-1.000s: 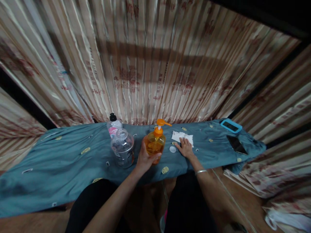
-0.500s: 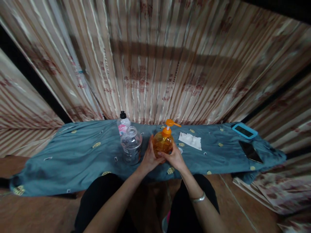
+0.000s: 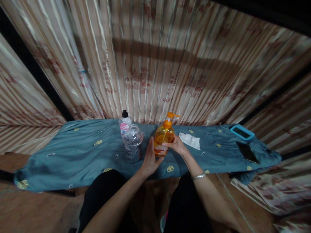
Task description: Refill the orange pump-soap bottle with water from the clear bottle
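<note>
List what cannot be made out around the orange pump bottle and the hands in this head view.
- Orange pump bottle: label too small and part-covered by the right hand.
- Left hand: whether its palm touches the bottle.
- Small bottle: lower half behind the clear jar.
- Jar contents: too dark.

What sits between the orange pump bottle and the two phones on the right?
Only a white tissue on the blue cloth, beside the orange pump bottle; head view shows bare cloth onward to the phones.

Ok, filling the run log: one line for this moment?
right hand: grips orange pump bottle | left hand: open beside it | clear jar: left of bottle
</note>
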Available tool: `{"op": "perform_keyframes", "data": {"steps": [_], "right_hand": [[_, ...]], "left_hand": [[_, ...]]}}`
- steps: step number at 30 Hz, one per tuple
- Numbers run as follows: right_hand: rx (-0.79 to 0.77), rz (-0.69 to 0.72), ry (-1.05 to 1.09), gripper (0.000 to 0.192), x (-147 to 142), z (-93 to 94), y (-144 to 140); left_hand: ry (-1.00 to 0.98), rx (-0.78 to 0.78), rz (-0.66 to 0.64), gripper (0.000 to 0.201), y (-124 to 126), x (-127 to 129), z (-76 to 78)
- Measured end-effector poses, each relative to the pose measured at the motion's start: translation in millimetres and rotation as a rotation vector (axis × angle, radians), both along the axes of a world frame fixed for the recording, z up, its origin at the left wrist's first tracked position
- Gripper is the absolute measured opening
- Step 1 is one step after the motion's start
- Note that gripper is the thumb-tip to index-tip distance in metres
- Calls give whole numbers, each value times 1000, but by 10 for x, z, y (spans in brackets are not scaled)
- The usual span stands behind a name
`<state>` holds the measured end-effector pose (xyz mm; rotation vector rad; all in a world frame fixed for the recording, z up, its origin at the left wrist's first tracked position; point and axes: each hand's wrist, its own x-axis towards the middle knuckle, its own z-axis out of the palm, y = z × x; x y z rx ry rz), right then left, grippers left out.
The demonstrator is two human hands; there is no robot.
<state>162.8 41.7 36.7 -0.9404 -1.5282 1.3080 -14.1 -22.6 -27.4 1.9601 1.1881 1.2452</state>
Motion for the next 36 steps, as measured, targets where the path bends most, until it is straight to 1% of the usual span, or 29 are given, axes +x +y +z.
{"op": "perform_keyframes", "data": {"steps": [3,7,9,12,13,14,16,17,18,20,21,23,24,25,27,30,32,34,36], "right_hand": [[-1,-1,20,63,48,-18,78],[29,-21,0,65,98,-70,78],[70,-87,-42,76,86,-115,2],[131,-250,-124,104,20,-194,-183],[138,-282,-150,110,-1,-220,-244],[143,-302,-170,114,-11,-245,-295],[144,-320,-198,116,30,-295,-345],[142,-335,-210,113,90,-324,-337],[134,-362,-235,106,178,-355,-307],[112,-457,-344,81,422,-434,-197],[105,-519,-426,72,563,-480,-128],[74,-612,-617,66,844,-580,4],[54,-629,-708,64,967,-629,59],[31,-640,-792,59,1073,-673,103],[24,-653,-914,43,1222,-737,163],[26,-655,-1012,20,1312,-753,210],[4,-671,-1028,10,1324,-717,213],[-18,-701,-1000,9,1321,-651,176],[-18,-731,-917,9,1297,-558,94]], "left_hand": [[-5,-27,10,96,-84,-32,-27],[-79,-131,10,94,-68,-31,-30],[-114,-196,9,92,-32,0,-32],[-138,-255,14,88,7,53,-36],[-144,-261,15,86,14,64,-38],[-151,-264,16,86,18,70,-40],[-164,-273,15,86,18,64,-47],[-170,-281,13,86,17,56,-49],[-176,-290,11,86,15,47,-51],[-181,-304,-2,85,11,35,-49],[-178,-306,-8,83,9,33,-45],[-163,-301,-8,80,8,40,-33],[-154,-296,-3,79,9,45,-26],[-146,-289,1,78,10,50,-21],[-135,-277,2,77,15,55,-19],[-132,-271,3,77,19,44,-37],[-141,-268,5,79,19,30,-53],[-154,-264,4,81,22,18,-55],[-154,-261,7,82,29,11,-31]]}}
